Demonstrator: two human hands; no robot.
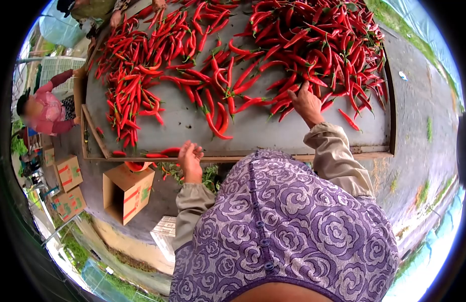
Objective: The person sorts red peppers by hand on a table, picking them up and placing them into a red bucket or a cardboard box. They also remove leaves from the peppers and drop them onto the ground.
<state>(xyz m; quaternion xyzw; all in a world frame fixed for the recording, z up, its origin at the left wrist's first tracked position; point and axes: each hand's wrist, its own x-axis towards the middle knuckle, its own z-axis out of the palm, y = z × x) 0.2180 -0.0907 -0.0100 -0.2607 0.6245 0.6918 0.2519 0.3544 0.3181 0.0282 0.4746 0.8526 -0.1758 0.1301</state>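
A right hand (308, 104) touches red chillies (313, 40) heaped toward the counter's (283, 136) far right corner, its fingers' grip unclear, while an empty, loosely curled left hand (191, 156) could brush a stray pod (171, 151) off the near edge.

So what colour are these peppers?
Bright red; the peppers show best in the head view.

Ground (414, 90): grey, with some grass (429, 129)
Table (273, 137): grey top, wooden edge (372, 155)
Sheeting (435, 30): bluish, at right
Light: bright daylight
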